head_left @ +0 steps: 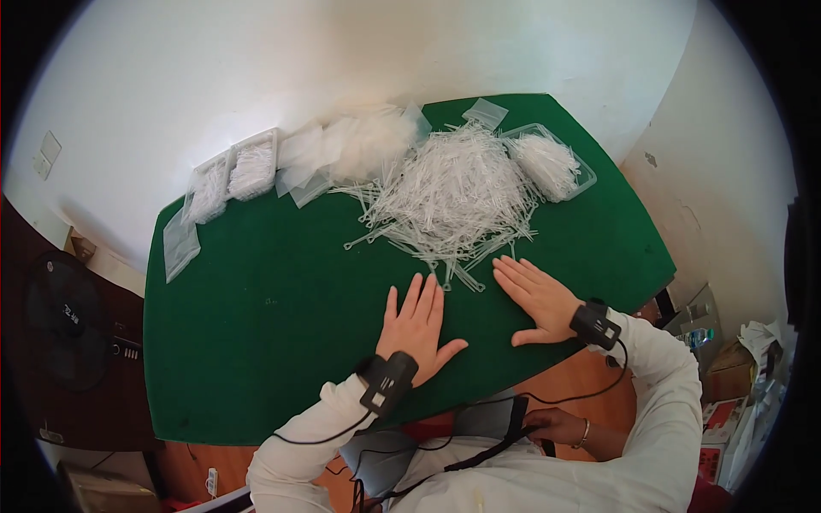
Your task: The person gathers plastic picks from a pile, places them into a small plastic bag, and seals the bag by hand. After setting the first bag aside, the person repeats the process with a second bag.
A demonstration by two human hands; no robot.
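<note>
The left hand (416, 318) and right hand (544, 301) lie released (palms down) on the green surface (248, 342), beside the near edge of heaped clear plastic sticks (462, 192), right of pale bags (355, 145).

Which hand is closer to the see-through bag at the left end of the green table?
Left. The left hand is to the right of the see-through bag and lower in the picture; the right hand is even farther right of it.
</note>
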